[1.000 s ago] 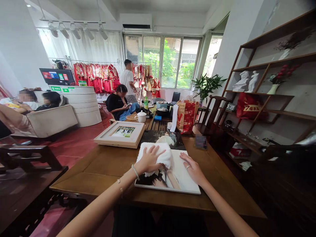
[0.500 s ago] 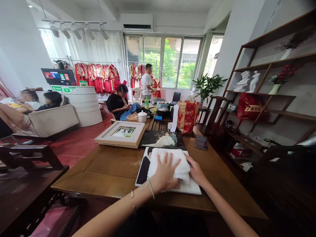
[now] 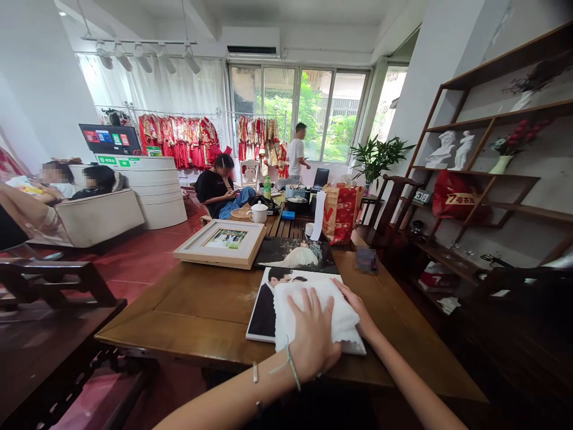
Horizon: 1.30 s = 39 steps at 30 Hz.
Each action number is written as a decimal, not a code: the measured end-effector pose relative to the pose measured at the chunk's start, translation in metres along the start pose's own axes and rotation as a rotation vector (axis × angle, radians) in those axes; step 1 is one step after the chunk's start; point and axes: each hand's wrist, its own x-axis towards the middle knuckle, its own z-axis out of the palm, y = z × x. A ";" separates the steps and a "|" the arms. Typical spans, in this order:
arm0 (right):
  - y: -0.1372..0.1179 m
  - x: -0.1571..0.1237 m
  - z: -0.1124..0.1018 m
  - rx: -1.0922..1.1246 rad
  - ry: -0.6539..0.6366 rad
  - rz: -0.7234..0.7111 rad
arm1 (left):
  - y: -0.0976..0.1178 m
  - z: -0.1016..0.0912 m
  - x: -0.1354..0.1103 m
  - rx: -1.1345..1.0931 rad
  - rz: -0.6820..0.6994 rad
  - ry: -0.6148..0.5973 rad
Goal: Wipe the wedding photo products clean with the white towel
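A white cloth [image 3: 285,304] lies over the lower right part of a photo panel [image 3: 261,313], whose dark-suited figure shows on the left. My left hand [image 3: 313,337] rests flat on the cloth with its fingers spread, pressing it against the panel. At the right edge of the panel and cloth is my right hand [image 3: 357,307], fingers stretched forward; its fingertips touch there, and its thumb is hidden. Beyond this panel lies a second, dark photo panel [image 3: 322,255] with a white gown on it.
A pale framed picture [image 3: 192,246] lies on the wooden table [image 3: 179,304], left of the dark panel. Behind stand a white lidded cup [image 3: 259,211], a red paper bag [image 3: 342,215] and a green bottle [image 3: 267,187]. A seated person [image 3: 219,188] and a standing person [image 3: 296,152] are farther back.
My left hand has slid the cloth toward me and to the right, uncovering the face on the panel. The right hand stays at the edge. The standing person has moved right.
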 end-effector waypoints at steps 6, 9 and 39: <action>0.008 0.001 0.001 0.010 0.009 0.011 | 0.010 0.009 0.006 0.062 -0.058 0.041; 0.011 0.004 0.001 0.028 -0.015 0.017 | 0.019 0.012 -0.008 0.057 -0.019 0.013; -0.008 -0.003 0.002 -0.104 0.017 0.036 | -0.087 0.014 0.005 0.016 0.175 0.010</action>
